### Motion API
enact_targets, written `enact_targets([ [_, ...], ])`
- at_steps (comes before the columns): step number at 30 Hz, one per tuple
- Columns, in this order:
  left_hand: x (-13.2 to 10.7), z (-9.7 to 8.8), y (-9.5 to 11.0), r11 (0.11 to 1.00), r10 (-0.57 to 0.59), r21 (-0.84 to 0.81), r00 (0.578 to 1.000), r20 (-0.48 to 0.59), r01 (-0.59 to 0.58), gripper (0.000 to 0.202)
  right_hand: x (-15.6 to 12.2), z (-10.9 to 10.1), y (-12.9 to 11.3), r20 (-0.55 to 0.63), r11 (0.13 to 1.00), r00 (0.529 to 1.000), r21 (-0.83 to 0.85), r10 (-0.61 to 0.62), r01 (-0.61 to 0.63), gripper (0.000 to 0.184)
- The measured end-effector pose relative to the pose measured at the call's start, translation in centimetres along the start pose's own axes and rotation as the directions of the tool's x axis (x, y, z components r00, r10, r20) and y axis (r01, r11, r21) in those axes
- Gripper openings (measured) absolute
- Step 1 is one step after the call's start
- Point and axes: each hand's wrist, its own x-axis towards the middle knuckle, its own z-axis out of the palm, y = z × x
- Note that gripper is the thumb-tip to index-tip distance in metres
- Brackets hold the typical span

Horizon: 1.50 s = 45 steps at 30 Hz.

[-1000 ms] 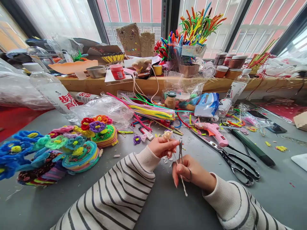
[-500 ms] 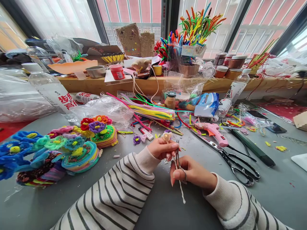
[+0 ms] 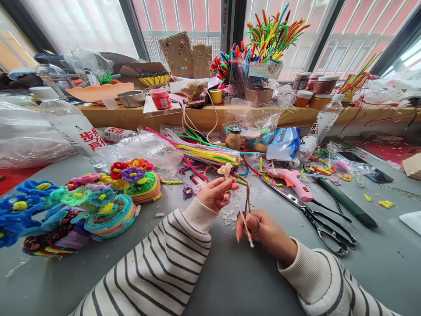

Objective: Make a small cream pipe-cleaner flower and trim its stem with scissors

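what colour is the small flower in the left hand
The flower is pale cream, seen best in the head view.

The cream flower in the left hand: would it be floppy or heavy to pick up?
Probably light: the cream flower is small and the left hand merely pinches it. It likely holds its shape, since it stands above the hand without drooping. Its fuzzy-looking surface might squash if pushed.

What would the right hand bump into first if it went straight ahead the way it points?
Probably the left hand, which holds the pale flower; white scraps seem lower, on the table, though depth is unclear.
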Motion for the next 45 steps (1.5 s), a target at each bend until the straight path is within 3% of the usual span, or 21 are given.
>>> enact_targets([
  [6,0.09,-0.07,0.07,1.0,0.022,0.011,0.999,0.024,-0.022,0.019,-0.32,0.31,0.09,0.089,0.975,0.996,-0.223,0.029,-0.009,0.072],
  [10,0.05,0.0,0.14,0.999,0.037,-0.012,0.999,0.023,-0.036,0.024,-0.25,0.59,-0.47,0.103,0.951,0.995,-0.308,0.005,0.027,0.077],
  [15,-0.04,0.28,0.32,0.999,0.031,-0.026,0.999,-0.018,-0.032,0.028,-0.22,0.68,-0.74,0.15,0.925,0.987,-0.381,0.064,-0.002,0.077],
  [33,-0.11,0.56,0.41,1.0,0.017,-0.014,0.995,-0.098,-0.018,0.017,-0.23,0.54,-0.19,0.201,0.953,0.978,-0.301,0.051,0.012,0.071],
  [45,0.14,0.24,0.59,0.994,0.065,-0.081,0.991,-0.117,-0.075,0.016,0.02,0.69,0.2,0.088,0.962,0.994,-0.27,0.066,-0.04,0.065],
])
